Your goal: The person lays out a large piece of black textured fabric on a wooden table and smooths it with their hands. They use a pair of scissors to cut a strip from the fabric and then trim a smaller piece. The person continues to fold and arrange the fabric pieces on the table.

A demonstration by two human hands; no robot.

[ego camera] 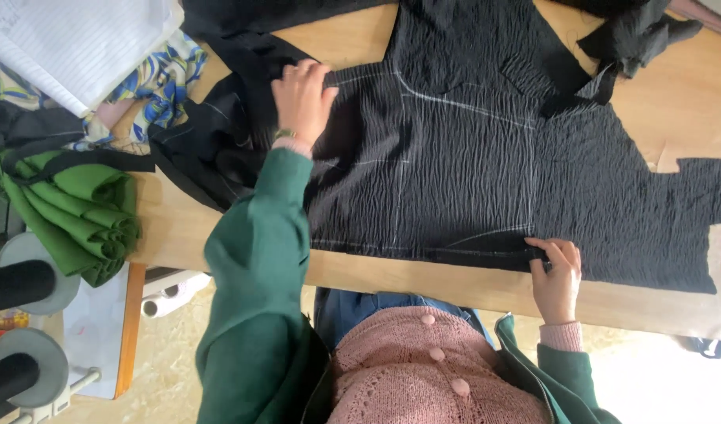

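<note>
A large piece of black crinkled fabric (470, 157) lies spread on a wooden table (455, 286), marked with pale chalk lines. My left hand (301, 98) rests palm down on the fabric's far left part, fingers laid flat, holding nothing. My right hand (555, 275) is at the fabric's near edge, fingers pinched together on that edge close to a chalk line. Both arms wear green sleeves over pink cuffs.
Folded green cloth (78, 212) sits at the table's left end, with a blue and yellow patterned cloth (164, 78) and lined white paper (70, 39) beyond it. Black scraps (635, 35) lie at the far right. Two dark spools (19, 283) stand at lower left.
</note>
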